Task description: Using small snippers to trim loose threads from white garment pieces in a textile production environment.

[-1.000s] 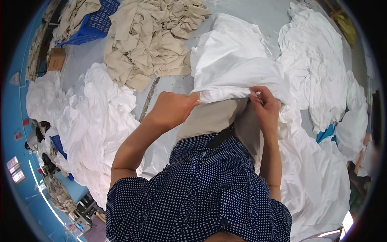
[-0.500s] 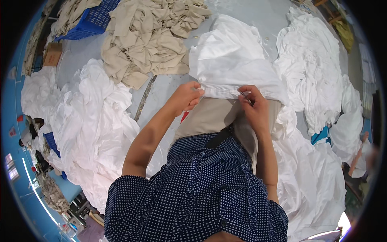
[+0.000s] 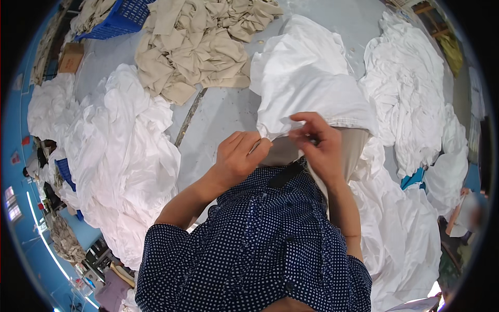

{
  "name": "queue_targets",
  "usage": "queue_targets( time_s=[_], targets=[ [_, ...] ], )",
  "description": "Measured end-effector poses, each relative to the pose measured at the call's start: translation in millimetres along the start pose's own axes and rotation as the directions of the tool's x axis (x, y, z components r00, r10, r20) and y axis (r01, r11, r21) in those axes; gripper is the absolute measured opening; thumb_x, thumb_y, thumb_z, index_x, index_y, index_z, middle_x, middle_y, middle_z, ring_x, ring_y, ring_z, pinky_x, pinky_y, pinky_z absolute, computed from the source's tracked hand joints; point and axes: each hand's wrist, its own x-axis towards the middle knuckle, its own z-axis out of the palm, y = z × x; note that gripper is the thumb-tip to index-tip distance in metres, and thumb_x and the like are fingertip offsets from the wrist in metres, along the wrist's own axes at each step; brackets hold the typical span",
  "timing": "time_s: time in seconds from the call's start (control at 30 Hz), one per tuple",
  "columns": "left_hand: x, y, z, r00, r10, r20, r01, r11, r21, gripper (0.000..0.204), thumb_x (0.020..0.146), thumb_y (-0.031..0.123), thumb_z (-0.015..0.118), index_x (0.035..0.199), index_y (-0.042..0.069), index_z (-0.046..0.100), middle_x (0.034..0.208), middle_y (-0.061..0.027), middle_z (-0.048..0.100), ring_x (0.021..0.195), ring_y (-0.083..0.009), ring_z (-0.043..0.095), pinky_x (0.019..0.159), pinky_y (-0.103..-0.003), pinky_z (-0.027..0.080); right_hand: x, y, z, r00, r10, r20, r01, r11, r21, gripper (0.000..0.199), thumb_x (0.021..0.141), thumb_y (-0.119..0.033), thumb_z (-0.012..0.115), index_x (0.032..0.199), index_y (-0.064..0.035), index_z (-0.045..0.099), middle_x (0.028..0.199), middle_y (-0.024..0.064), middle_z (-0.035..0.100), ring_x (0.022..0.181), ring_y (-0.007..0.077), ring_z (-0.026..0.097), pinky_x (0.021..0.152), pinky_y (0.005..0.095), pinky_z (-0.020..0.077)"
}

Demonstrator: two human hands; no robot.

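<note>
A white cloth garment (image 3: 306, 93) lies over my lap and reaches away from me, its stitched hem towards me. My left hand (image 3: 241, 156) is closed, thumb and forefinger pinching the hem's left corner. Just to the right, my right hand (image 3: 319, 143) is bent with its fingertips drawn together, close to the hem. Something small and dark shows between its fingers, too small to name. A whitish bit, perhaps a fold or tag, stands by the right fingertips; whether they hold it is unclear. Beige trousers (image 3: 353, 148) show beneath the garment.
White cloth heaps lie to the left (image 3: 119, 171) and to the right (image 3: 405, 93). A beige cloth pile (image 3: 202, 47) is on the grey floor ahead. Farther left are a blue plastic basket (image 3: 122, 21) and a cardboard box (image 3: 71, 57). A person's arm (image 3: 455, 216) shows at far right.
My left hand has come nearer and to the right, pulling the hem corner towards me. My right hand has come off the middle of the hem and moved slightly nearer.
</note>
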Motion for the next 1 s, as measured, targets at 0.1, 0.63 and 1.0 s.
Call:
queue_targets(
  time_s=[0.1,0.63,1.0],
  targets=[
    [-1.3,5.2,9.4,0.993,-0.042,-0.108,0.034,0.996,-0.079,0.016,0.080,0.005,0.077,0.089,0.005,0.064,0.078,-0.0066,0.058,0.065,-0.0201,0.062,0.064,-0.030,0.051,5.1,-3.1,16.0,0.988,-0.029,0.152,0.052,0.988,-0.148,0.026,0.083,-0.003,0.074,0.108,-0.0045,0.068,0.072,0.0061,0.062,0.064,0.0106,0.058,0.062,0.0256,0.0479],
    [16.8,16.7,7.6,0.530,-0.671,0.518,0.694,-0.008,-0.720,0.016,0.100,0.010,0.066,0.110,-0.002,0.065,0.090,-0.0032,0.062,0.078,-0.0080,0.057,0.071,-0.023,0.046,18.5,9.4,-2.6,0.871,0.335,0.360,-0.491,0.626,0.606,0.015,0.095,-0.016,0.069,0.099,-0.0020,0.066,0.067,-0.0075,0.050,0.057,0.0015,0.041,0.051,0.0203,0.0251],
    [16.8,17.3,18.6,0.504,-0.578,0.642,0.522,-0.388,-0.760,0.018,0.102,0.016,0.065,0.108,-0.001,0.067,0.084,-0.0034,0.066,0.072,-0.0097,0.058,0.066,-0.023,0.046,7.8,-1.4,0.0,0.988,0.155,0.030,-0.157,0.948,0.278,0.015,0.094,-0.013,0.071,0.100,-0.0002,0.067,0.078,-0.0032,0.061,0.069,0.0045,0.055,0.061,0.0224,0.0426]
  ],
)
